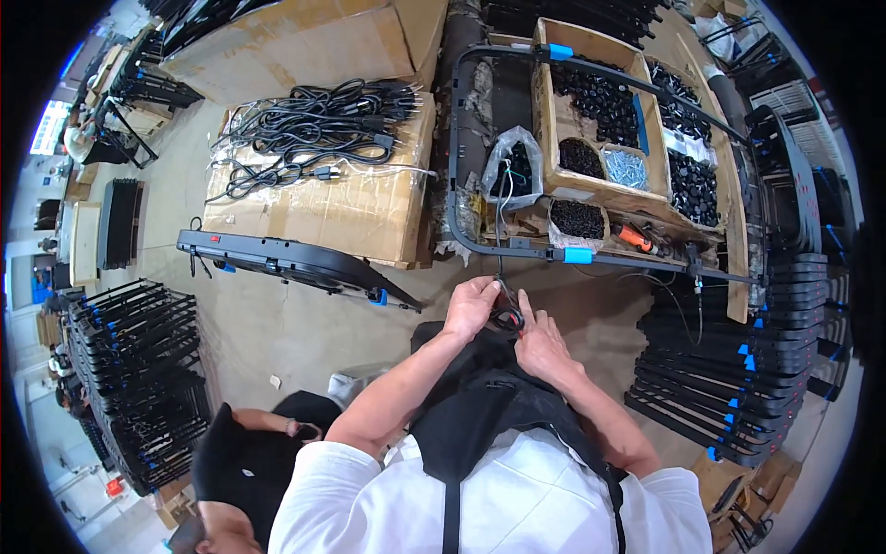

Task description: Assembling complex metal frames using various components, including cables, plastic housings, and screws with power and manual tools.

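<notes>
Left hand [471,307] and right hand [538,346], fingers curled shut, pinch a small coil of thin black rubbery cable [506,319] between them; its strand rises beyond the fingertips toward the curved black metal frame [480,245].

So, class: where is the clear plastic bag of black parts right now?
In the head view, the clear plastic bag sits above centre, ahead of both hands, between the carton with black cables on its left and the cardboard tray of parts on its right.

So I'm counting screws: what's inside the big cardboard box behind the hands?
The cardboard box holds compartments of small black parts and one of silver screws. Whatever lies beneath the top layers is covered.
</notes>
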